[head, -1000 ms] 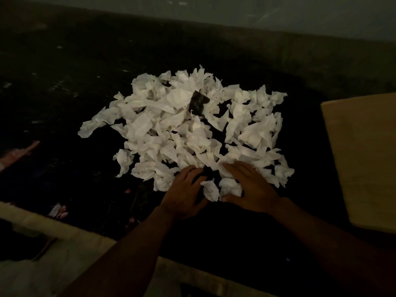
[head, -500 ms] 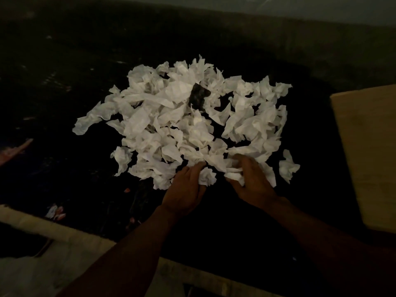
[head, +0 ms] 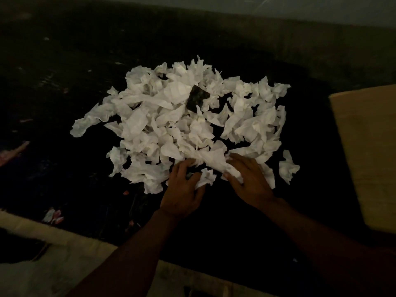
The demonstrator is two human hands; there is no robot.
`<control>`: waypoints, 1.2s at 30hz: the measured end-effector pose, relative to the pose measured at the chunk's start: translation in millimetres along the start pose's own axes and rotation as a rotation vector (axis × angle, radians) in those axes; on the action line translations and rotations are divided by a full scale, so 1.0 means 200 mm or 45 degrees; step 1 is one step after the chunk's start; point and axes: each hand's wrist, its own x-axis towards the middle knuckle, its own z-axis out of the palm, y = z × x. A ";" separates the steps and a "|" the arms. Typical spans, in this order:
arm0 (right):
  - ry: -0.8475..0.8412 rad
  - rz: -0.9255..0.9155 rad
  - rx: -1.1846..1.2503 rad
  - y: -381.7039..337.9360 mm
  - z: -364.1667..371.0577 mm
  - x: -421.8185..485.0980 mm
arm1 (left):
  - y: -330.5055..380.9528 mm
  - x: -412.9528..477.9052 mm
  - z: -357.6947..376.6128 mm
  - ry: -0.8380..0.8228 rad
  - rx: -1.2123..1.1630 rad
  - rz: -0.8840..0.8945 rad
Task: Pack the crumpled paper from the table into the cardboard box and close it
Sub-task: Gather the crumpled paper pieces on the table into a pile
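A wide heap of white crumpled paper lies on the dark table. One dark crumpled piece sits on top of the heap near its middle. My left hand is at the heap's near edge, fingers curled around a small white wad. My right hand is beside it, fingers closed on white paper at the heap's near right edge. A single wad lies apart at the right. The tan cardboard box shows only a flat face at the right edge.
The table's pale near edge runs across the lower left. Small pinkish scraps lie on the dark surface at the left. A grey wall stands behind the table.
Both hands went from lying flat on the heap's near edge to closing on paper. One wad now lies apart at the right of the heap.
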 end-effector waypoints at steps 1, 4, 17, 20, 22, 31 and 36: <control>-0.007 0.005 -0.011 0.00 0.00 0.01 | 0.00 0.00 0.00 -0.019 -0.010 -0.003; -0.068 0.067 -0.081 -0.03 -0.02 0.02 | 0.01 0.01 -0.02 -0.096 -0.025 -0.024; -0.047 0.320 0.123 -0.20 -0.19 0.10 | 0.12 0.18 -0.26 -0.036 -0.099 -0.097; 0.039 0.302 0.122 -0.30 -0.34 0.21 | 0.13 0.31 -0.42 0.043 -0.104 0.004; 0.083 0.299 0.095 -0.36 -0.46 0.29 | 0.15 0.41 -0.52 0.071 -0.087 0.074; 0.258 0.362 -0.082 -0.49 -0.97 0.38 | 0.44 0.79 -0.76 0.197 -0.121 0.415; 0.387 0.438 -0.004 -0.47 -1.27 0.18 | 0.77 0.91 -0.66 0.178 -0.297 0.635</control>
